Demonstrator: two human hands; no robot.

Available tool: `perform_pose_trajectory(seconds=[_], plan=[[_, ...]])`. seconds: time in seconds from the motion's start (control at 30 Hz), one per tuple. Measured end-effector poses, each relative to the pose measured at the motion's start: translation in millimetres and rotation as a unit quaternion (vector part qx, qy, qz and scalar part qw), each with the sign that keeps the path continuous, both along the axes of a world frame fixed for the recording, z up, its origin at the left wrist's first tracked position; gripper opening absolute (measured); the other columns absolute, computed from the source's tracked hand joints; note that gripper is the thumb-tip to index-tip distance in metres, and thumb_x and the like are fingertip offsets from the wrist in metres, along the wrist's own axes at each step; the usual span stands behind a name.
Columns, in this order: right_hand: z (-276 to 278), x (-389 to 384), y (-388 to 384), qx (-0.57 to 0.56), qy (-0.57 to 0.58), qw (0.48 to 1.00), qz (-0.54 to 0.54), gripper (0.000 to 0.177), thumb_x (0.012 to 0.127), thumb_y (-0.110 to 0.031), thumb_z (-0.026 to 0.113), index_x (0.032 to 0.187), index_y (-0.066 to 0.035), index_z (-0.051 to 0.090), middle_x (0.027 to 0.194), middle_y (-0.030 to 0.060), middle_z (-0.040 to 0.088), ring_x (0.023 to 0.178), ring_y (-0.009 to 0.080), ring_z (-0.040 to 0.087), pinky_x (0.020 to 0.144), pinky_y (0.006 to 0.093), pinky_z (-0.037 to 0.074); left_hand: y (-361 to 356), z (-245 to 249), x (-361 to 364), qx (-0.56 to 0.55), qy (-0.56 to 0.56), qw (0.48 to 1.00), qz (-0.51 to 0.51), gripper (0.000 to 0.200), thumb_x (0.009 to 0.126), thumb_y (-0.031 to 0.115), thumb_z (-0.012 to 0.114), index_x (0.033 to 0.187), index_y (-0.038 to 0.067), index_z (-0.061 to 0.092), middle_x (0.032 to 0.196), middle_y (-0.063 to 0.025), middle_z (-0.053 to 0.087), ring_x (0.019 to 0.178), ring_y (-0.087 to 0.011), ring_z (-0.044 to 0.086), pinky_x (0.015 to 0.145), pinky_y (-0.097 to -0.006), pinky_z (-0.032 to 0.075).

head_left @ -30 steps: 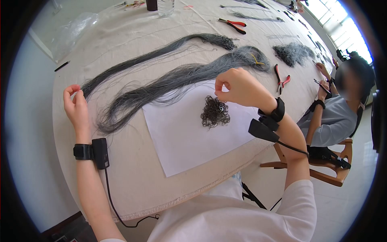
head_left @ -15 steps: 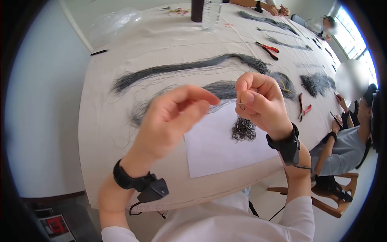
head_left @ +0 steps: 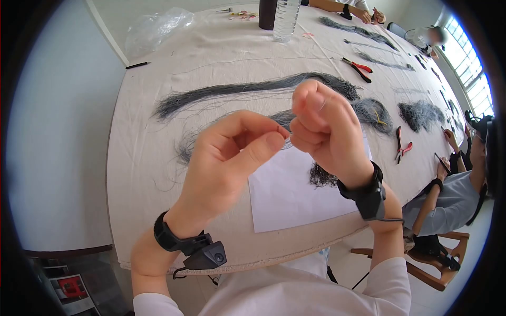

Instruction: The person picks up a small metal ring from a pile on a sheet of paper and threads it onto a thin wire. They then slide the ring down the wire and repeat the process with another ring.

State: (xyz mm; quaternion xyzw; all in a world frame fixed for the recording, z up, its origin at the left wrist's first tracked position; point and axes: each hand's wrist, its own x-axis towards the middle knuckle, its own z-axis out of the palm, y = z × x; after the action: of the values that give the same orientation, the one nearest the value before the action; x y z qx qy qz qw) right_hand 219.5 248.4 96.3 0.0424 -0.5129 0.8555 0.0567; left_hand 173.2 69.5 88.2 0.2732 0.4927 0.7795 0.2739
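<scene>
My left hand (head_left: 232,158) is closed, thumb and forefinger pinched on what looks like a thin wire, very faint at the fingertips. Beside it and slightly higher, my right hand (head_left: 329,129) has its fingers curled in with the thumb against the forefinger. What it holds, if anything, is hidden. Below the right hand, a small heap of dark curled wire links (head_left: 320,176) lies on a white sheet of paper (head_left: 287,200), partly covered by that hand. Behind both hands stretches a long bundle of grey wire (head_left: 226,90), with a second grey bundle (head_left: 282,120) nearer.
Red-handled pliers (head_left: 404,147) lie at the right, another pair (head_left: 357,69) farther back. A clear bottle (head_left: 286,21), a dark cup (head_left: 267,15) and a plastic bag (head_left: 158,31) stand at the back. A black pen (head_left: 138,65) lies left. A co-worker (head_left: 453,195) sits at the right.
My right hand has risen and turned, its fingers curling tighter; the small wire loop seen at its fingertips is out of sight. My left fingertips have closed into a pinch. The view shifted slightly.
</scene>
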Motion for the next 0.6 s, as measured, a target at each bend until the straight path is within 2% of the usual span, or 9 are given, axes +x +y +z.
perform_pose_trajectory(seconds=[0.13,0.2,0.23,0.3,0.33,0.37,0.43,0.47,0.6], plan=[[-3.3,-4.1,6.5,0.013,-0.037,0.999,0.010,0.029,0.100,-0.026,0.040,0.083,-0.005,0.051,0.059,-0.0074,0.027,0.050,0.0039,0.020,0.045,0.0231,0.018,3.5,-4.3,-1.9,0.012,0.027,0.999,0.045,0.012,0.090,0.008,0.065,0.101,0.003,0.065,0.092,0.0016,0.065,0.074,-0.0013,0.051,0.068,-0.0166,0.041],[-7.7,-1.1,4.3,0.222,-0.010,0.975,0.000,0.035,0.101,-0.028,0.040,0.076,-0.005,0.051,0.059,-0.0067,0.030,0.052,0.0042,0.022,0.047,0.0235,0.019,3.5,-5.9,-2.1,0.000,0.016,0.998,0.066,0.011,0.090,0.009,0.066,0.100,0.005,0.066,0.087,0.0044,0.064,0.067,0.0013,0.043,0.061,-0.0147,0.035],[-7.9,-0.2,3.1,0.222,-0.011,0.975,0.000,0.035,0.101,-0.028,0.040,0.076,-0.005,0.051,0.059,-0.0067,0.030,0.052,0.0042,0.022,0.047,0.0235,0.019,4.0,-6.9,-2.3,-0.001,0.015,0.998,0.066,0.011,0.090,0.009,0.066,0.100,0.005,0.066,0.087,0.0044,0.064,0.067,0.0013,0.043,0.061,-0.0147,0.035],[-6.3,1.3,0.7,0.355,0.028,0.934,0.008,0.040,0.101,-0.027,0.038,0.071,-0.004,0.050,0.060,-0.0052,0.035,0.054,0.0044,0.025,0.048,0.0233,0.020,4.7,-9.4,-1.9,-0.013,0.004,0.996,0.085,0.010,0.090,0.010,0.066,0.098,0.006,0.068,0.081,0.0071,0.062,0.064,0.0026,0.037,0.056,-0.0140,0.031],[-2.6,2.0,-0.1,0.387,0.042,0.921,-0.008,0.039,0.101,-0.024,0.038,0.071,-0.001,0.051,0.061,-0.0025,0.043,0.056,0.0060,0.033,0.050,0.0232,0.027,5.6,-9.3,-1.3,-0.013,0.004,0.996,0.085,0.010,0.090,0.010,0.066,0.098,0.006,0.068,0.081,0.0071,0.062,0.064,0.0026,0.037,0.056,-0.0140,0.031],[-5.4,1.3,-0.5,0.386,0.041,0.922,-0.007,0.039,0.101,-0.024,0.038,0.071,-0.001,0.051,0.061,-0.0025,0.043,0.056,0.0060,0.033,0.050,0.0232,0.027,6.8,-8.8,-0.3,-0.020,0.000,0.995,0.095,0.010,0.089,0.010,0.066,0.099,0.007,0.069,0.080,0.0077,0.061,0.064,0.0027,0.038,0.056,-0.0138,0.030],[-11.8,-0.7,-0.9,0.432,0.137,0.888,-0.076,0.033,0.098,-0.018,0.042,0.074,0.001,0.053,0.063,0.0028,0.051,0.058,0.0111,0.043,0.054,0.0254,0.037,6.6,-8.8,-0.5,-0.026,-0.004,0.994,0.106,0.010,0.089,0.011,0.067,0.099,0.007,0.069,0.078,0.0083,0.061,0.064,0.0029,0.038,0.056,-0.0135,0.030],[-10.5,-0.1,-0.2,0.432,0.137,0.888,-0.076,0.033,0.098,-0.018,0.042,0.074,0.001,0.053,0.063,0.0028,0.051,0.058,0.0111,0.043,0.054,0.0254,0.037,5.5,-9.8,-1.5,-0.027,0.002,0.995,0.099,0.010,0.089,0.011,0.067,0.099,0.007,0.069,0.078,0.0080,0.061,0.063,0.0026,0.038,0.055,-0.0137,0.030],[-7.2,3.2,3.3,0.516,0.184,0.835,-0.053,0.022,0.094,-0.011,0.046,0.079,0.002,0.055,0.064,0.0106,0.056,0.056,0.0224,0.053,0.056,0.0307,0.043,8.1,-10.4,-0.2,-0.017,0.024,0.994,0.109,0.011,0.090,0.012,0.066,0.099,0.007,0.069,0.076,0.0070,0.061,0.060,0.0021,0.038,0.054,-0.0143,0.029]])
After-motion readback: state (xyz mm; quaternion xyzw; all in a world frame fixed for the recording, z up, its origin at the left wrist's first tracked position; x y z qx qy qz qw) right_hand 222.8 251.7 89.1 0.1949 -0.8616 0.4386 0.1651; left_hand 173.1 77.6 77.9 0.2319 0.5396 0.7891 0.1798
